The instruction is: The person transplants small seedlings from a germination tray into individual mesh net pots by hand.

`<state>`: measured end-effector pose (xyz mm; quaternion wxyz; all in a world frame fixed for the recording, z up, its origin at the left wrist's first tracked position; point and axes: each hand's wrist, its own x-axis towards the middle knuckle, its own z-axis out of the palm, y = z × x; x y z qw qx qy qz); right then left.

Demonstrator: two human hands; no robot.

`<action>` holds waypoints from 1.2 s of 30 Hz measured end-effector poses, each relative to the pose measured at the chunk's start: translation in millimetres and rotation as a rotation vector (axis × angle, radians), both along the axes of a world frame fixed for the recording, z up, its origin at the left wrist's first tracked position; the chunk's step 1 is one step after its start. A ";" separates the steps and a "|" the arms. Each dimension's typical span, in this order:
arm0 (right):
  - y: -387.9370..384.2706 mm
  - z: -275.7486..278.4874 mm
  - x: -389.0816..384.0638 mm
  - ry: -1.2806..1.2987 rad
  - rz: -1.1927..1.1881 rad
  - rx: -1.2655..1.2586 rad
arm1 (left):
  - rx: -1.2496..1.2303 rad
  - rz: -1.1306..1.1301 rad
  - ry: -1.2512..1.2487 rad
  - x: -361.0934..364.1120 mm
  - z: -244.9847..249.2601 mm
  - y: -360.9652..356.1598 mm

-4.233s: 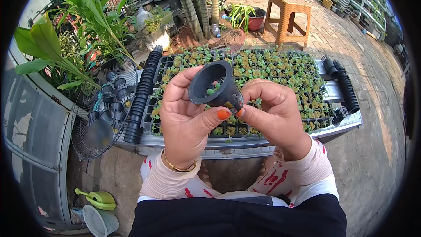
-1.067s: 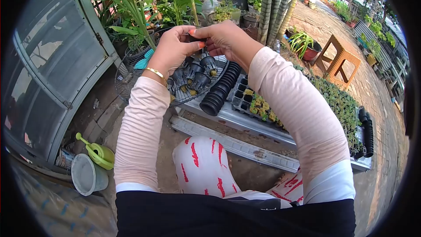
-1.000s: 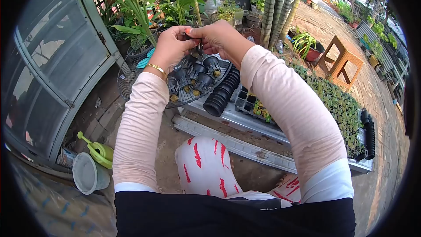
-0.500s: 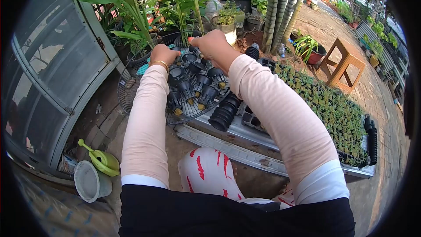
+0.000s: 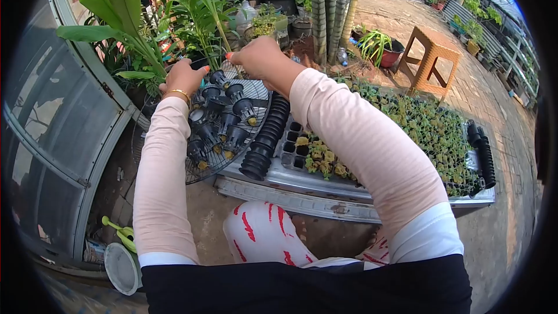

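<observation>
My left hand (image 5: 183,77), with a gold bracelet at the wrist, is closed at the far left of a round wire rack (image 5: 229,160). My right hand (image 5: 258,58) is closed over the rack's far side, thumb pointing left toward the other hand. What either one grips is hidden by the fingers. Several black net pots (image 5: 235,136) lie tipped over on the rack between and below my hands, some with a yellowish plug at the end. Right of the rack lies a long stack of nested black pots (image 5: 267,136).
Seedling trays (image 5: 407,128) cover the metal bench (image 5: 290,189) under my right arm. A brown stool (image 5: 433,58) stands beyond. At lower left are a grey bucket (image 5: 121,270) and a green watering can (image 5: 125,235). Leafy potted plants (image 5: 192,17) and banded trunks (image 5: 331,11) rise behind.
The view has turned, so the scene sits further left and more of the seedling trays shows beside the black pot stack. Both hands stay closed over the far part of the rack.
</observation>
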<state>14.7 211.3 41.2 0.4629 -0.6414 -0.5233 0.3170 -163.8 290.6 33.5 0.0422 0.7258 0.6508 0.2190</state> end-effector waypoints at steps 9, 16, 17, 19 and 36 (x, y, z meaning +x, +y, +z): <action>-138.9 31.0 111.9 -0.559 -0.152 0.269 | 0.214 -0.726 -0.172 156.9 22.7 -96.4; -312.5 44.5 238.5 -0.546 -0.403 0.241 | 0.137 -1.196 -0.076 267.5 44.5 -249.5; -338.1 45.3 252.5 -0.611 -0.474 0.184 | 0.174 -1.251 -0.063 285.2 39.6 -264.8; -384.9 40.8 279.0 -0.675 -0.564 0.121 | 0.203 -1.398 -0.086 321.9 27.1 -292.7; -483.2 -41.2 305.5 -0.877 -0.467 -0.290 | 0.045 -1.670 0.146 397.0 2.4 -381.0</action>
